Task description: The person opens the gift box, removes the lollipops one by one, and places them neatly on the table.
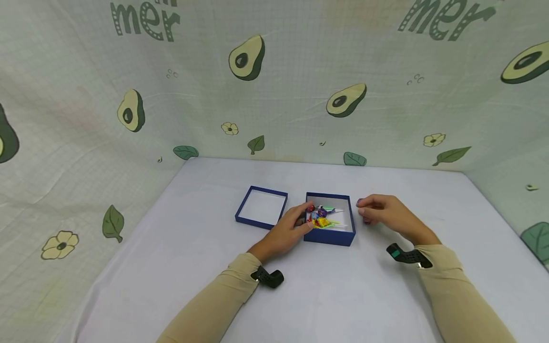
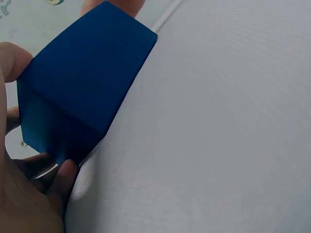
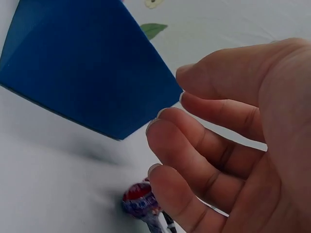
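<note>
While a person's left hand point(image 1: 286, 233) steadies a blue box point(image 1: 329, 237) on a white-covered table point(image 1: 171, 267), the right hand point(image 1: 392, 216) hovers low beside the opposite wall, next to a loose lollipop point(image 3: 140, 198) in a purple-and-red wrapper that lies just outside the box; the left fingers curl about the box's left side, thumb at the near corner; the right fingers bend loosely with their tips close together, and whether they pinch the purple scrap point(image 1: 359, 202) showing at their ends cannot be told; more wrapped lollipops point(image 1: 322, 222) lie inside the box, white sticks pointing toward its right wall; each looks light, probably a hard, brittle ball on a thin stick, and the wrapper may prove slick, so the surest hold would seem to be a pinch round the ball or on the stick just below it; the box appears to be stiff, light card, apt to slide if nudged and best taken by its outer walls near the corners; its raised rim is the edge to mind, the sticks being likeliest to catch there; a shallow blue lid point(image 1: 253, 222) sits close by on the left, leaving little room on that side, whereas the right and near stretches of table offer broad space.
</note>
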### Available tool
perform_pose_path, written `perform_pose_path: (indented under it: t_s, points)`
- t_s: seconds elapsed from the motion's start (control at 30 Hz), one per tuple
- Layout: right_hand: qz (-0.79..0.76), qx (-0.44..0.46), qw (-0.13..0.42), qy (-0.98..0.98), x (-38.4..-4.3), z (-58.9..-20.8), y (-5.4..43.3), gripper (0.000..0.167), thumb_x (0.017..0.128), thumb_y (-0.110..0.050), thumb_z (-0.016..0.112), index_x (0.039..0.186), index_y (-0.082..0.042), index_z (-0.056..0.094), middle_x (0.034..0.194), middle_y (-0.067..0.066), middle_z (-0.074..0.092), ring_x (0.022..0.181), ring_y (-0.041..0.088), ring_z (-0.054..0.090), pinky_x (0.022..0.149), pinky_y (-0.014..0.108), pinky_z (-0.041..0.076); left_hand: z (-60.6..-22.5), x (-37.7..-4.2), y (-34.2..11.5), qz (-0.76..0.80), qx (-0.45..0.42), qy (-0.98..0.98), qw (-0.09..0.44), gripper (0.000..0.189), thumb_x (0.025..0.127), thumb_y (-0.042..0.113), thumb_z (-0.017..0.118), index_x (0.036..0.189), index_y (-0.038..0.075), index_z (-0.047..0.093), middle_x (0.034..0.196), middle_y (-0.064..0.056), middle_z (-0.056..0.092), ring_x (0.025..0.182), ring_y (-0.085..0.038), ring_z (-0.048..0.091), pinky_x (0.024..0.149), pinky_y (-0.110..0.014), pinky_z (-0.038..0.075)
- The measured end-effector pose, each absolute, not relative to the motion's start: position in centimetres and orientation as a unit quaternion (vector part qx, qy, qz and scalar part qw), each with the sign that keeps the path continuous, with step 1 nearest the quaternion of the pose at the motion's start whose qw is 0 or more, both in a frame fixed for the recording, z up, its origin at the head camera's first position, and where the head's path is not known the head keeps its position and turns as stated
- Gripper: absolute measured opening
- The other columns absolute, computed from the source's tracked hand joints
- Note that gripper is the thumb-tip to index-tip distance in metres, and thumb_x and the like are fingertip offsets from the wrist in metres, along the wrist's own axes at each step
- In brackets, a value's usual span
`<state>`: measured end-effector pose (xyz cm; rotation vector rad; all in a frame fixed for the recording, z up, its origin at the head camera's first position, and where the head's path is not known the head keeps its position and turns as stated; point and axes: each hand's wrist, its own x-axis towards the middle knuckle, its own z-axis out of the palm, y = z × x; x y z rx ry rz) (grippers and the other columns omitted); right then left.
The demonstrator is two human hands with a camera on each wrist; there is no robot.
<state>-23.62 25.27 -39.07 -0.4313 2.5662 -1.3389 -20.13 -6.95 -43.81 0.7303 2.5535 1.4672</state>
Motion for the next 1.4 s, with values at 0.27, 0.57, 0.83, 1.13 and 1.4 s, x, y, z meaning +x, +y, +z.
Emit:
perform_pose_path:
  t_s: [0.27,0.57,0.83,1.13,1.4]
  points:
    - [-0.466,-0.146,0.094,0.868,-23.9,-38.9,23.8,0.036,0.098,-0.032,0.067,0.121,-0.005,0.066,0.097,0.015,0.066,0.084,0.028,0.06,0.072,0.038,0.055,-43.9,-20.1,-7.0,0.485,0.241,0.839,0.054,0.062,0.102,0.04,0.051,0.16,0.028,0.029,0.159,0.0,0.032,0.143,-0.018,0.031,0.116,-0.045,0.029]
    - [-0.489,-0.162,0.09,0.852,-24.3,-37.2,21.8,0.037,0.096,-0.032,0.069,0.123,-0.007,0.064,0.11,0.023,0.067,0.089,0.034,0.063,0.075,0.046,0.055,-43.9,-20.0,-7.0,0.489,0.238,0.837,0.055,0.063,0.102,0.04,0.051,0.16,0.029,0.028,0.159,0.001,0.03,0.144,-0.018,0.03,0.116,-0.045,0.028]
    - [-0.495,-0.191,0.111,0.841,-25.1,-36.2,20.4,0.043,0.095,-0.032,0.071,0.125,-0.003,0.063,0.113,0.027,0.065,0.091,0.044,0.066,0.08,0.054,0.055,-44.0,-20.1,-7.0,0.494,0.239,0.834,0.058,0.063,0.103,0.038,0.052,0.16,0.027,0.028,0.16,0.0,0.03,0.143,-0.016,0.032,0.115,-0.04,0.031]
    - [-0.499,-0.215,0.16,0.824,-25.7,-35.8,19.6,0.04,0.094,-0.025,0.073,0.123,0.001,0.064,0.122,0.028,0.061,0.102,0.046,0.062,0.082,0.045,0.057,-43.9,-20.1,-7.0,0.493,0.239,0.834,0.063,0.063,0.103,0.04,0.051,0.16,0.028,0.028,0.16,0.001,0.03,0.142,-0.016,0.033,0.115,-0.041,0.031]
    - [-0.455,-0.255,0.174,0.835,-26.5,-35.9,18.9,0.037,0.094,-0.021,0.072,0.123,0.001,0.066,0.118,0.022,0.065,0.098,0.039,0.065,0.078,0.04,0.058,-43.7,-19.9,-6.9,0.498,0.237,0.832,0.064,0.063,0.103,0.037,0.051,0.16,0.026,0.028,0.159,-0.001,0.03,0.142,-0.017,0.033,0.115,-0.039,0.032]
